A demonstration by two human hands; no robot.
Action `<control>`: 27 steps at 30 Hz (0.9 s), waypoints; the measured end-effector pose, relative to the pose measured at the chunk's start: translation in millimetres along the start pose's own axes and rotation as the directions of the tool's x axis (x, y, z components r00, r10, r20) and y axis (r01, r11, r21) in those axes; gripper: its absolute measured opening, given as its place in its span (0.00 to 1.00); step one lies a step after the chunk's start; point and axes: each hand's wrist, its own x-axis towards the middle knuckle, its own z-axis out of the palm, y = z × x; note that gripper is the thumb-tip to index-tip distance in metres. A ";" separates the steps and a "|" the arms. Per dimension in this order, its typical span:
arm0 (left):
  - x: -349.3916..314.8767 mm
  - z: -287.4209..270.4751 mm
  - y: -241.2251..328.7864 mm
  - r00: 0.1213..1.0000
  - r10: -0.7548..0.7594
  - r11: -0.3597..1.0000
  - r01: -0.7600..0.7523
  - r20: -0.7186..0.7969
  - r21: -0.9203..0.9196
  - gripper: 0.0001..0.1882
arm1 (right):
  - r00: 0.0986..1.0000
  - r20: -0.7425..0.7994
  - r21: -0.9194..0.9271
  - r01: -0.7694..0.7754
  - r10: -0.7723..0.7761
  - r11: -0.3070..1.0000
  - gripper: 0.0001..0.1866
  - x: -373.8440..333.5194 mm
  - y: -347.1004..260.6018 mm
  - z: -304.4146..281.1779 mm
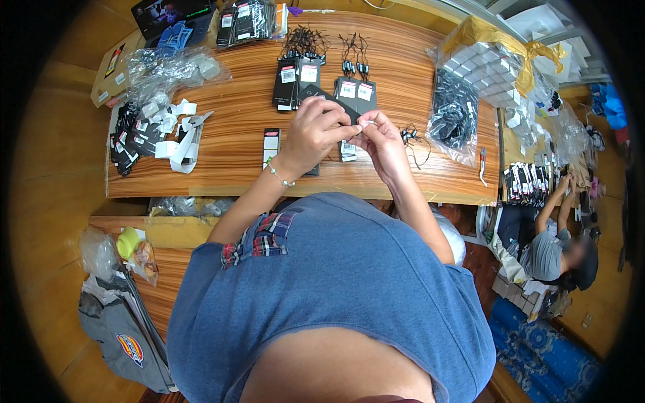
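Both hands at blk item, inside tbl edge

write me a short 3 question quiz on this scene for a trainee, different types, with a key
1. What colour is the packet held in the left hand?

2. True or false: the bracelet is on the left wrist.

3. Multiple choice. Where do the white scraps lie on the table?
a) Between the left hand and the right hand
b) Left of both hands
c) Right of both hands

Key
1. Black
2. True
3. b
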 end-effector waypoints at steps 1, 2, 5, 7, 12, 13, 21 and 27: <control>-0.5 -0.6 -0.8 1.000 0.020 1.000 -0.020 0.013 0.001 0.09 | 0.999 -0.025 0.042 -0.039 0.040 0.998 0.02 0.2 1.8 0.8; -1.1 -1.0 -1.7 0.999 0.039 0.999 -0.039 0.025 0.001 0.08 | 0.999 -0.036 -0.024 -0.025 0.024 0.999 0.02 0.9 4.4 -0.7; -5.3 1.4 -5.7 0.996 0.010 1.000 -0.008 0.092 -0.016 0.08 | 0.996 -0.049 -0.211 0.059 -0.071 0.976 0.03 6.2 16.7 -8.2; -4.6 -0.1 -5.2 0.990 -0.047 0.996 0.056 0.135 -0.064 0.07 | 0.955 -0.024 -0.428 0.258 -0.296 0.866 0.02 15.1 22.5 -9.9; -14.1 8.8 -0.4 0.988 -0.057 0.986 0.079 0.145 -0.145 0.07 | 0.962 0.043 -0.433 0.261 -0.269 0.863 0.03 24.0 10.3 -15.2; -17.5 11.2 -1.1 0.984 -0.105 0.973 0.132 0.145 -0.189 0.07 | 0.928 0.012 -0.367 0.351 -0.373 0.861 0.04 23.1 2.2 -8.8; -45.0 14.1 -7.3 0.742 -0.600 0.546 0.652 0.298 -0.526 0.11 | 0.949 -0.013 0.311 0.303 -0.314 0.901 0.03 24.2 -16.0 0.2; -81.0 -1.4 -63.4 0.647 -0.664 0.573 0.762 0.375 -0.300 0.28 | 0.977 0.013 0.215 0.205 -0.212 0.955 0.06 17.9 -18.5 7.0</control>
